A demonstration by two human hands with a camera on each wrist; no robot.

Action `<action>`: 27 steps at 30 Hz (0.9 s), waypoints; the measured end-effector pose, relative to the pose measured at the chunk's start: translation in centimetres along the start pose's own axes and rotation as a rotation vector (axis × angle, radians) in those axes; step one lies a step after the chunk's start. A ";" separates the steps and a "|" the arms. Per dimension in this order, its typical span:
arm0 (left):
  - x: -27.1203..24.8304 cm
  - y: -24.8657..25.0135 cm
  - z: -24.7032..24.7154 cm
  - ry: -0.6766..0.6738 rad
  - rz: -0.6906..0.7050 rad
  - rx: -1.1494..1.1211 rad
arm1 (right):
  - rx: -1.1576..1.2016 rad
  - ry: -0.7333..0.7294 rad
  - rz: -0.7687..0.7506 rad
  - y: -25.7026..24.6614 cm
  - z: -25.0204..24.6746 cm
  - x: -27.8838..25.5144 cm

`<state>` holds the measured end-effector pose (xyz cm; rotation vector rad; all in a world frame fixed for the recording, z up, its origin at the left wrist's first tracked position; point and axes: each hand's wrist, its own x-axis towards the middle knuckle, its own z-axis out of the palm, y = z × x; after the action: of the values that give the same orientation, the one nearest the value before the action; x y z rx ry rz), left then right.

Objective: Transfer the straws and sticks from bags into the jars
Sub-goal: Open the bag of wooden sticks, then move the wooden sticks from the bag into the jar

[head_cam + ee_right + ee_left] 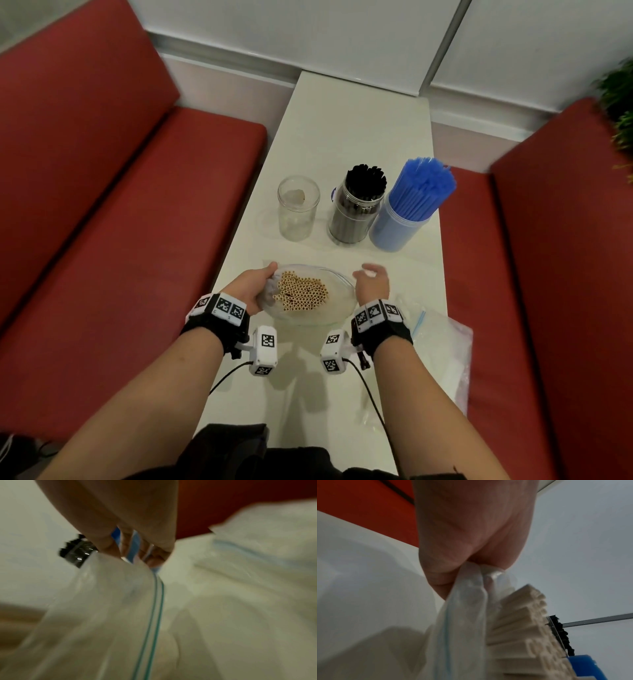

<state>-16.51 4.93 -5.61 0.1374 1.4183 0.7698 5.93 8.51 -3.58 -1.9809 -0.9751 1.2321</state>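
the tan straws (301, 290) stand bunched on end in a clear zip bag (337, 310) held upright near the front of the white table (346, 137), open ends up, so their long axis runs near vertical. the bag's mouth is pulled wide between both hands. the left hand (251, 287) has fingers curled over the left rim, pinching the plastic, as the left wrist view confirms. the right hand (371, 286) sits at the right rim; its fingers look bent at the zip strip in the right wrist view, but that view is blurred and i cannot tell if they truly grip it.

the empty glass jar (297, 209) stands beyond the bag and slightly left, nearer the left hand. to its right, a jar of black straws (358, 205) and next to it a jar of blue straws (407, 209) are already full. a flat empty bag (442, 342) lies just right of the right wrist.

likely the bundle must be lifted out upright and carried forward-left to the empty jar.
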 end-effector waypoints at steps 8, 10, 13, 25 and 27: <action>0.7 1.0 0.1 0.009 -0.052 -0.184 | 0.161 -0.602 -0.381 -3.5 -0.6 -1.1; 1.0 1.1 0.2 -0.010 -0.075 -0.246 | -0.047 -0.738 -0.357 -1.6 -0.1 -1.4; 0.8 1.1 0.6 -0.069 -0.132 -0.311 | -0.322 -0.803 -0.370 0.9 0.7 -1.6; -0.7 0.9 1.0 -0.077 -0.077 -0.573 | -0.239 -0.692 -0.420 1.8 2.2 -2.6; -0.4 0.9 1.1 0.013 -0.054 -0.563 | -0.252 -0.593 -0.501 2.0 2.6 -2.9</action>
<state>-15.87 5.77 -4.56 -0.3400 1.1642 1.0955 3.27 5.32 -4.78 -1.4000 -1.8616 1.4688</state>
